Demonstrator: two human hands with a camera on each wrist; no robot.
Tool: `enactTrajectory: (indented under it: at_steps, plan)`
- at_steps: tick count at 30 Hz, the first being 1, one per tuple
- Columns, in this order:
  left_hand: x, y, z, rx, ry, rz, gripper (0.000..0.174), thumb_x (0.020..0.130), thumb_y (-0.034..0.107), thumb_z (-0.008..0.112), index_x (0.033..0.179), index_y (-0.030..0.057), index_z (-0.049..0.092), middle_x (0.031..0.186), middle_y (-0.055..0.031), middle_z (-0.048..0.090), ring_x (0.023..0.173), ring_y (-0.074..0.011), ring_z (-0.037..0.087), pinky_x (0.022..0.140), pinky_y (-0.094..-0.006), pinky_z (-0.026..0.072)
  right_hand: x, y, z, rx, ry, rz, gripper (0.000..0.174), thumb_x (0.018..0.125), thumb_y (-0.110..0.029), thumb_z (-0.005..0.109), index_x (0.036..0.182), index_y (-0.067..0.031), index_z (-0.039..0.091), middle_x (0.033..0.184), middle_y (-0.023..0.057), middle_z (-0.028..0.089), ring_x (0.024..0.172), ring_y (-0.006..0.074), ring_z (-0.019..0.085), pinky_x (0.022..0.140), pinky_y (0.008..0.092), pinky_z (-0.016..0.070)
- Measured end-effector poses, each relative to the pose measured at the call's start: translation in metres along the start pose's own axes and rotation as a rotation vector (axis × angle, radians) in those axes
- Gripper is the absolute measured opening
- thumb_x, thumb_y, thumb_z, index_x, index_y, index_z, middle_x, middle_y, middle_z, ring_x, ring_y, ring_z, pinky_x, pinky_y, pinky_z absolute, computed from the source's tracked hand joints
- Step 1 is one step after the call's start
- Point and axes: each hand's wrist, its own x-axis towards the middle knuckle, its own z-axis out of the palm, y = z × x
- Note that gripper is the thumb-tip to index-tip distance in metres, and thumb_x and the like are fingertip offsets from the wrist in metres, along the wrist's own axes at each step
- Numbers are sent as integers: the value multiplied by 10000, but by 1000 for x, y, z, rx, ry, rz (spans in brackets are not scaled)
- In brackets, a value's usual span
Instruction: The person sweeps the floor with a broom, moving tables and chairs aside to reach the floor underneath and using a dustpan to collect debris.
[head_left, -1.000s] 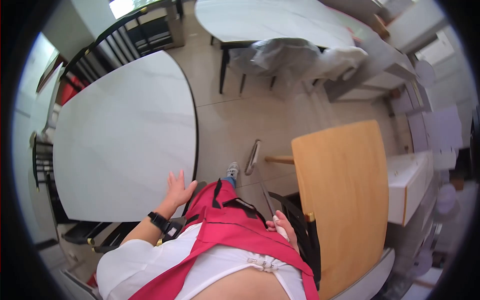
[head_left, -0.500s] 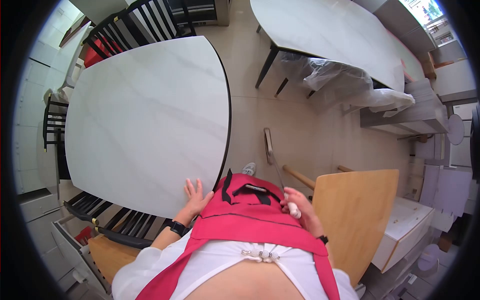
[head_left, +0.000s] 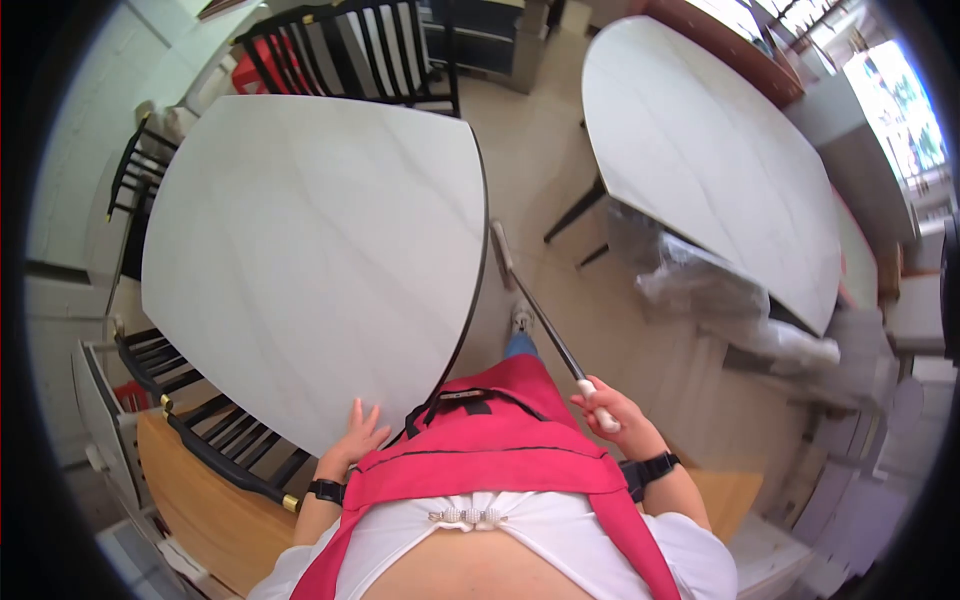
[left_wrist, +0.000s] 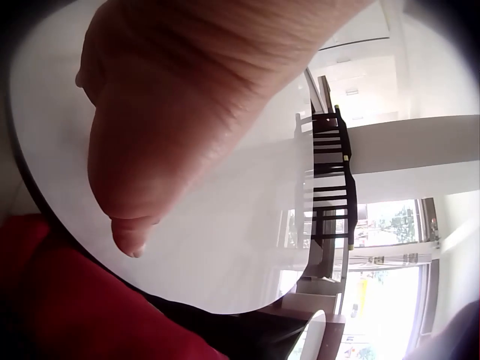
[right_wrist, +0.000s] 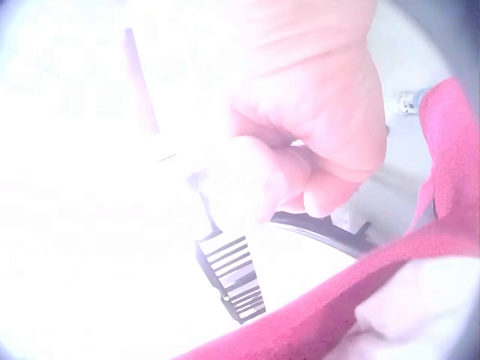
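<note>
Clasping what seems a mop handle [head_left: 608,423] is the right grip [head_left: 622,409] while the left grip [head_left: 356,440] rests released on the tabletop [head_left: 320,250].

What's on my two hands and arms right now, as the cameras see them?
Left hand and right hand are gloveless. Each wrist wears a black strap, the right one looking bulkier. The white sleeves stop well above the wrists.

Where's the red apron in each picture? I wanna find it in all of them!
Head: low in the middle, the apron is over a white shirt.
Left wrist: bottom-left corner, dark red.
Right wrist: pinkish, from the right edge sloping down to the bottom.
Shared landmark: black slats, probably chair backs, though maybe not the same chair.
</note>
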Motion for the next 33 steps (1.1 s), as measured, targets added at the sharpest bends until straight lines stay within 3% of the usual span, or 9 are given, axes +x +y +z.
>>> enactTrajectory:
  at_steps: [5, 8, 11, 13, 17, 19, 26, 28, 33]
  plan:
    - [3, 104, -112, -417, -36, -406, 783, 850, 529, 504, 1412, 39, 267, 1440, -342, 133, 1360, -411, 179, 1093, -391, 229, 3, -87, -35, 45, -100, 92, 679, 699, 48, 515, 1330, -123, 328, 977, 149, 602, 552, 146, 566, 449, 232, 497]
    - [39, 112, -144, -431, 10, -481, 707, 842, 503, 530, 1342, 21, 398, 1341, -281, 402, 1272, -374, 380, 1036, -382, 330, 14, -130, -39, -100, -54, 89, 731, 690, 39, 520, 1367, -127, 297, 998, 148, 569, 611, 147, 574, 455, 239, 490]
    - [79, 133, -208, -522, 261, -416, 607, 840, 444, 564, 1249, 2, 497, 1234, -225, 530, 1145, -336, 516, 963, -387, 407, 21, -183, -8, -322, -54, 54, 700, 694, 25, 521, 1347, -117, 311, 997, 136, 534, 634, 146, 561, 460, 250, 480]
    - [109, 142, -242, -548, 491, -279, 548, 833, 388, 590, 1208, -6, 523, 1214, -233, 537, 1115, -346, 527, 935, -387, 425, 33, -218, 10, -467, -99, 26, 636, 696, 19, 518, 1297, -104, 350, 980, 120, 517, 628, 143, 543, 464, 257, 473]
    - [175, 135, -298, -277, 721, -29, 524, 820, 359, 609, 1191, -1, 525, 1196, -217, 536, 1120, -358, 501, 953, -397, 409, 71, -257, 46, -555, -80, -188, 434, 681, 31, 501, 1084, -98, 404, 859, 78, 475, 568, 141, 509, 444, 286, 445]
    - [207, 128, -321, -186, 807, 17, 531, 811, 354, 622, 1200, 8, 516, 1246, -226, 485, 1173, -369, 447, 980, -424, 379, 95, -263, 52, -624, -72, -149, 477, 672, 60, 506, 1095, -113, 369, 789, 55, 439, 520, 153, 482, 398, 295, 400]
    - [284, 114, -386, -81, 865, -192, 642, 801, 371, 618, 1318, 60, 398, 1402, -254, 278, 1299, -414, 262, 1023, -503, 296, 158, -295, 127, -511, -75, -242, 561, 659, 118, 493, 1151, -93, 327, 788, 54, 417, 513, 144, 452, 352, 281, 336]
    - [307, 111, -404, -97, 854, -316, 685, 802, 377, 612, 1357, 78, 343, 1430, -245, 239, 1319, -415, 225, 1043, -521, 253, 181, -312, 139, -465, -51, -264, 697, 659, 112, 504, 1291, -76, 276, 803, 58, 429, 527, 143, 450, 356, 278, 331]
    - [364, 125, -433, -67, 1085, -594, 673, 825, 369, 576, 1377, 89, 312, 1447, -223, 234, 1348, -384, 192, 1064, -548, 176, 240, -383, 176, -515, -79, -344, 825, 652, 102, 512, 1393, -31, 173, 781, 64, 451, 541, 150, 468, 405, 293, 374]
